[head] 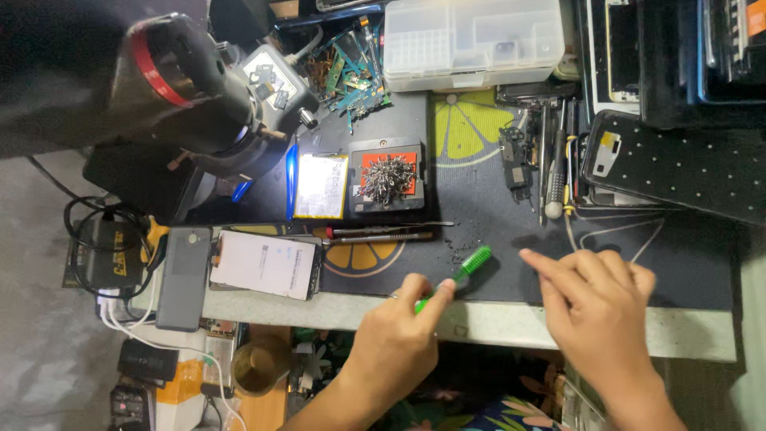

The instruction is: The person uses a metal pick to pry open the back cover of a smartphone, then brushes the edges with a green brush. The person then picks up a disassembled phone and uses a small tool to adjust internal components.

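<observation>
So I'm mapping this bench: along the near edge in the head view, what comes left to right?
Grey phone → phone with the lit white screen → left hand holding the green-handled screwdriver → right hand, fingers resting on the dark mat.

ribbed green plastic screwdriver handle (469, 266), matt dark work mat (479, 199)

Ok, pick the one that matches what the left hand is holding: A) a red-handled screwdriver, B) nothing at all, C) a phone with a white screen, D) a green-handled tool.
D: the left hand grips a green-handled tool over the dark work mat, while the right hand holds nothing, fingers resting on the mat.
</observation>
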